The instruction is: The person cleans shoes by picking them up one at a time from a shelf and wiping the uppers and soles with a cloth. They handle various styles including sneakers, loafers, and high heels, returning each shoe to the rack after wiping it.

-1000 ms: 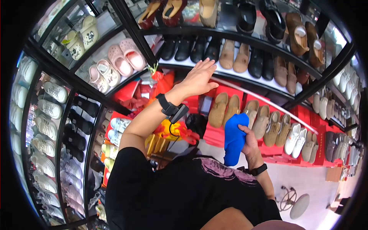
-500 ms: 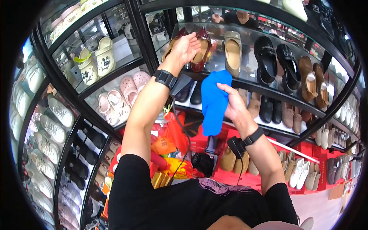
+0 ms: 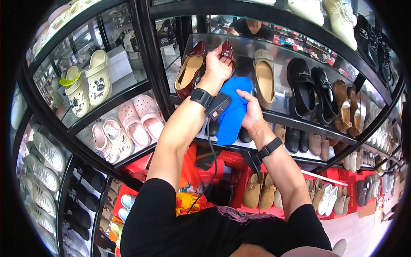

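Note:
My left hand [image 3: 218, 66] is closed round the right one of two dark red pointed shoes [image 3: 228, 50], near its toe. The other dark red shoe [image 3: 190, 70] stands just left of it on the glass shelf. In my right hand [image 3: 251, 110], a bright blue cloth [image 3: 233, 112] is pinched and hangs down in front of the shelf edge. The cloth's upper part lies close below my left hand and hides the heel of the held shoe.
Right of my hands stand a beige flat [image 3: 264, 81], black loafers [image 3: 302, 88] and brown shoes [image 3: 342, 103]. Cream clogs [image 3: 98, 79] and pink clogs [image 3: 135, 118] fill the left shelves. A black frame post [image 3: 150, 55] rises left of the red shoes. A cable hangs from my left wrist.
My left hand has gone from open above the red shoes to holding the right one. The blue cloth in my right hand has come closer to it. The view has shifted slightly.

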The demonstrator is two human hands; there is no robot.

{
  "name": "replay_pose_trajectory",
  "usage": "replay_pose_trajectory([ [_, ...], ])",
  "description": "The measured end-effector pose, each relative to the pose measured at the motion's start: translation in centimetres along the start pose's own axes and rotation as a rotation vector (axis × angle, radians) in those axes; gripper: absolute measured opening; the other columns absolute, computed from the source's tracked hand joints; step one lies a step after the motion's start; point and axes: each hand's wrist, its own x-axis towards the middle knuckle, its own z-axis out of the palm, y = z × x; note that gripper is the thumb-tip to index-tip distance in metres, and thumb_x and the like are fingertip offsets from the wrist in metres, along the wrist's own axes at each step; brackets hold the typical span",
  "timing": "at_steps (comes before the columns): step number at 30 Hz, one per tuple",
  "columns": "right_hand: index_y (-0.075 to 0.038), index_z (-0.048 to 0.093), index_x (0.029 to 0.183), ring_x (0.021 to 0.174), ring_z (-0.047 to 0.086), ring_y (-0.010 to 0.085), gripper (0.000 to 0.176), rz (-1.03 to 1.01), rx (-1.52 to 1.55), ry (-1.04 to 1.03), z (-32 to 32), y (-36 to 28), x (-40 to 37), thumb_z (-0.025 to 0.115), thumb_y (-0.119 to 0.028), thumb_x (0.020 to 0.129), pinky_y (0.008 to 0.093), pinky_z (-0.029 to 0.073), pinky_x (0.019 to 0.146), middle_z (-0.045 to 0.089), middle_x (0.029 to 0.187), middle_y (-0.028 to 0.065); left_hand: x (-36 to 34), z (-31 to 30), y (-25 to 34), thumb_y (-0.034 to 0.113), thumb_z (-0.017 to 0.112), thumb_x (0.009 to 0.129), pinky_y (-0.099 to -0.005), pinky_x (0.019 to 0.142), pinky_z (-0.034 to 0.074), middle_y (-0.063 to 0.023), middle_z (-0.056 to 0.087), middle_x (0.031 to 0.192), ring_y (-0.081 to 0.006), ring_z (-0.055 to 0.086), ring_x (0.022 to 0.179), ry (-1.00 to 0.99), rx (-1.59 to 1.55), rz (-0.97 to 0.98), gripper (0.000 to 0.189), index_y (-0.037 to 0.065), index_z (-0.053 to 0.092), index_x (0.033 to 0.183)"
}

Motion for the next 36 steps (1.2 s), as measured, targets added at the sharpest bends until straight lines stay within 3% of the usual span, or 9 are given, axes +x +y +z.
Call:
replay_pose_trajectory([
  [12,0.000,0.054,0.109,0.087,0.063,0.0240,0.031,-0.127,-0.184,-0.068,-1.9,3.2,-10.1,0.060,-0.010,0.080,0.0376,0.052,0.079,0.063,0.097,0.0131,-16.7,1.7,0.8,0.021,0.055,0.087,-0.0323,0.094,0.039,-0.0085,0.059,0.104,-0.0201,0.053,0.103,-0.420,-0.161,-0.225,0.026,0.003,0.056,0.107],
  [13,0.000,0.054,0.109,0.086,0.063,0.0235,0.031,-0.080,-0.207,-0.082,-2.8,3.4,-11.0,0.060,-0.009,0.080,0.0371,0.051,0.079,0.063,0.096,0.0123,-16.6,-0.1,0.4,0.022,0.055,0.087,-0.0347,0.097,0.037,-0.0101,0.058,0.114,-0.0218,0.052,0.110,-0.718,-0.233,-0.389,0.033,0.002,0.053,0.114],
  [17,-0.001,0.054,0.109,0.085,0.063,0.0222,0.032,-0.008,-0.260,0.022,-7.3,4.5,-14.6,0.062,-0.008,0.079,0.0353,0.052,0.079,0.063,0.096,0.0107,-22.5,-1.7,-3.7,0.018,0.060,0.085,-0.0380,0.100,0.038,-0.0122,0.053,0.123,-0.0228,0.052,0.113,-0.418,-0.062,-0.376,0.049,-0.001,0.042,0.126],
  [20,-0.001,0.053,0.108,0.081,0.063,0.0211,0.033,-0.025,-0.333,0.195,-10.1,4.1,-18.2,0.062,-0.006,0.077,0.0347,0.052,0.076,0.063,0.095,0.0107,-24.7,-3.9,-5.9,0.015,0.065,0.081,-0.0334,0.093,0.044,-0.0110,0.056,0.117,-0.0201,0.056,0.106,-0.484,0.058,-0.470,0.050,-0.002,0.045,0.123],
  [24,-0.001,0.053,0.110,0.078,0.063,0.0189,0.035,-0.121,-0.501,0.357,-12.7,2.4,-21.7,0.062,-0.005,0.077,0.0319,0.053,0.071,0.063,0.095,0.0096,-28.2,-4.5,-8.9,-0.007,0.056,0.077,-0.0281,0.079,0.049,-0.0086,0.065,0.097,-0.0148,0.062,0.086,-0.463,0.501,-0.550,0.034,-0.005,0.055,0.111],
  [29,-0.003,0.052,0.115,0.082,0.061,0.0149,0.038,-0.257,-0.936,0.419,-7.9,-1.8,-24.0,0.060,-0.004,0.078,0.0290,0.050,0.074,0.062,0.094,0.0065,-30.3,-6.0,-12.4,0.012,0.073,0.075,-0.0210,0.067,0.045,-0.0005,0.065,0.083,-0.0047,0.054,0.073,-0.846,1.195,-0.491,0.023,0.001,0.064,0.093],
  [31,-0.004,0.053,0.116,0.092,0.060,0.0194,0.041,-0.533,-1.423,0.299,-7.7,-2.3,-23.4,0.058,0.001,0.075,0.0302,0.048,0.080,0.062,0.100,0.0083,-31.1,-4.4,-13.4,0.014,0.073,0.076,-0.0221,0.059,0.042,-0.0010,0.061,0.073,-0.0050,0.050,0.065,-0.967,1.380,-0.600,0.019,0.003,0.064,0.089],
  [33,-0.007,0.055,0.114,0.101,0.057,0.0272,0.048,-0.799,-1.710,-0.014,-7.5,-2.6,-22.4,0.055,0.007,0.068,0.0337,0.046,0.085,0.059,0.108,0.0116,-32.1,-4.4,-15.1,0.016,0.072,0.076,-0.0272,0.052,0.038,-0.0055,0.052,0.062,-0.0079,0.045,0.057,-0.969,1.329,-0.595,0.020,0.002,0.058,0.076],
  [36,-0.012,0.058,0.112,0.108,0.052,0.0328,0.054,-0.842,-1.884,-0.071,-6.4,-1.4,-22.3,0.051,0.009,0.064,0.0392,0.043,0.090,0.054,0.117,0.0131,-33.2,-3.5,-16.6,0.017,0.071,0.075,-0.0338,0.047,0.031,-0.0117,0.036,0.054,-0.0152,0.039,0.048,-1.184,1.458,-0.542,0.043,0.001,0.034,0.061],
])
